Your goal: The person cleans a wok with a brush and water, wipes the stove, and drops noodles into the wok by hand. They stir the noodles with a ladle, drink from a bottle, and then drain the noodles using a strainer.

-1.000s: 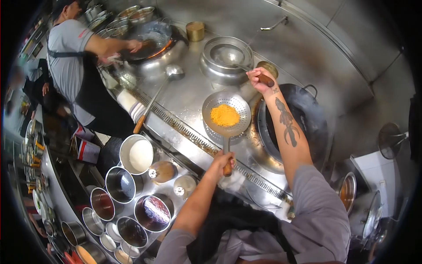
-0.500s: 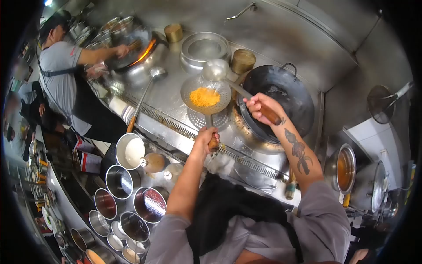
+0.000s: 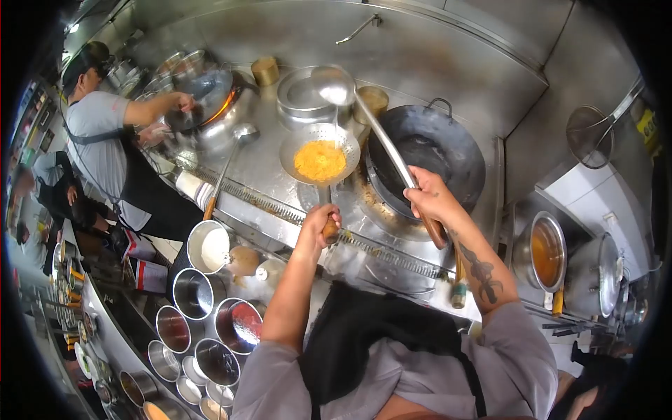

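Observation:
My left hand (image 3: 322,222) is closed round the short wooden handle of a perforated metal strainer (image 3: 287,155). Yellow-orange shredded food (image 3: 320,160) lies in the strainer's bowl. In my right hand (image 3: 428,194) is the long handle of a metal ladle (image 3: 334,85), whose bowl is above and beyond the strainer, near a round metal pot (image 3: 294,105). A thin pale streak shows between the ladle and the strainer. The dark wok (image 3: 462,150) sits on the burner to the right of the strainer, with its handle ring at the far side.
At the left a co-worker (image 3: 98,133) works at another wok (image 3: 213,94) with flame beside it. Several pots of sauces (image 3: 192,292) stand at the lower left. A second ladle (image 3: 245,133) lies across the counter's edge. At the right is a pot of orange liquid (image 3: 548,252).
The ladle has lifted and its handle has turned steeper, with my right hand lower along it. The shredded food looks wetter and more spread. The whole view has shifted slightly.

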Available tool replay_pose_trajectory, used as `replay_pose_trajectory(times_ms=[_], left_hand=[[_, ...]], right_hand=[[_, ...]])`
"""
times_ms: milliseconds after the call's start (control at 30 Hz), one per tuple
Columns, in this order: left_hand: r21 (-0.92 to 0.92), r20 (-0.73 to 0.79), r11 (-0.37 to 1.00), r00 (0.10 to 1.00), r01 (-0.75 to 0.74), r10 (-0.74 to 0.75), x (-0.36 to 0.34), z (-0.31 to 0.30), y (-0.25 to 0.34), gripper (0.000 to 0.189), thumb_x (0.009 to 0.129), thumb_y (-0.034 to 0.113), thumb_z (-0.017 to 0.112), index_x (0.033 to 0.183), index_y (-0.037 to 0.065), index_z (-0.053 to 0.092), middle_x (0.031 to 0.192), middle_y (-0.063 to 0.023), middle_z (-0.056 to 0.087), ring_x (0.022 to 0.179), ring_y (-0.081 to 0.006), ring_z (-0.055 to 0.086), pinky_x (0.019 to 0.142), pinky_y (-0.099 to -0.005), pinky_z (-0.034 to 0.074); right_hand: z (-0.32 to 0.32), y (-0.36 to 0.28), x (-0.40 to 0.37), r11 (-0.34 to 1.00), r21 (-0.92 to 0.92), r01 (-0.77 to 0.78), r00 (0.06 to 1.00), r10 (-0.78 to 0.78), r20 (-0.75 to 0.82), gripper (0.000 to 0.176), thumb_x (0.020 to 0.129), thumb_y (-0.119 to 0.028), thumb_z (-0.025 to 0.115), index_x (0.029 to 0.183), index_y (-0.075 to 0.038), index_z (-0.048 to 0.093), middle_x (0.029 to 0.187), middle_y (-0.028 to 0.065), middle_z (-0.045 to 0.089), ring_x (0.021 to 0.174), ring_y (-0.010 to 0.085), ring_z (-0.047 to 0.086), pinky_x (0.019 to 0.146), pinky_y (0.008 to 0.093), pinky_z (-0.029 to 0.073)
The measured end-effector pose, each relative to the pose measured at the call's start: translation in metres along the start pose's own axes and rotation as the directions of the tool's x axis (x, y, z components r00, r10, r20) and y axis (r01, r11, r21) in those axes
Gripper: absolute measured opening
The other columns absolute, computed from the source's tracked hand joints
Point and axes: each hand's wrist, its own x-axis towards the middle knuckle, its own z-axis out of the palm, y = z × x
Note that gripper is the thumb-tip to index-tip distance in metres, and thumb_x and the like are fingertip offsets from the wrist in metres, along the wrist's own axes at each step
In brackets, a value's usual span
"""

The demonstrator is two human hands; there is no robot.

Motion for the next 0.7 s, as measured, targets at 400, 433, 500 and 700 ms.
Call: replay_pose_trajectory(times_ms=[400, 433, 500, 700], left_hand=[[0.075, 0.034, 0.995, 0.997, -0.072, 0.069, -0.013, 0.01, -0.015, 0.006, 0.088, 0.004, 0.052, 0.092, 0.004, 0.048, 0.071, -0.0025, 0.049, 0.051, -0.0116, 0.049, 0.042, -0.0259, 0.044], [-0.109, 0.088, 0.992, 0.995, 0.059, -0.049, -0.006, 0.008, -0.005, 0.005, 0.087, 0.005, 0.052, 0.088, 0.003, 0.048, 0.07, -0.0025, 0.049, 0.052, -0.0109, 0.049, 0.043, -0.0252, 0.045], [-0.294, 0.186, 0.938, 0.974, 0.184, -0.133, -0.006, 0.008, 0.003, 0.006, 0.086, 0.003, 0.052, 0.084, 0.001, 0.047, 0.07, -0.0029, 0.049, 0.054, -0.0086, 0.049, 0.044, -0.0241, 0.045], [-0.007, 0.057, 0.99, 0.989, -0.138, 0.138, -0.046, 0.03, -0.009, 0.013, 0.085, 0.003, 0.055, 0.094, 0.006, 0.046, 0.075, -0.0043, 0.051, 0.054, -0.0111, 0.049, 0.044, -0.0251, 0.046]], right_hand=[[0.004, -0.018, -0.02, 0.878, 0.472, 0.078, 0.995, -0.096, 0.013, 0.037, 0.089, -0.004, 0.052, 0.125, -0.003, 0.046, 0.07, 0.0036, 0.051, 0.042, 0.0092, 0.047, 0.037, 0.0239, 0.038], [0.005, -0.024, -0.024, 0.863, 0.497, 0.087, 0.994, -0.107, 0.012, 0.037, 0.089, -0.004, 0.052, 0.125, -0.003, 0.046, 0.07, 0.0036, 0.051, 0.042, 0.0091, 0.047, 0.037, 0.0238, 0.038], [0.003, -0.027, -0.027, 0.834, 0.544, 0.098, 0.99, -0.135, 0.028, 0.037, 0.089, -0.006, 0.051, 0.126, -0.002, 0.046, 0.07, 0.0033, 0.05, 0.041, 0.0091, 0.047, 0.037, 0.0246, 0.038], [-0.008, -0.01, -0.021, 0.664, 0.742, -0.09, 0.985, -0.053, 0.166, 0.036, 0.09, -0.006, 0.049, 0.126, -0.002, 0.046, 0.069, 0.0034, 0.048, 0.042, 0.0095, 0.046, 0.037, 0.0265, 0.038]])
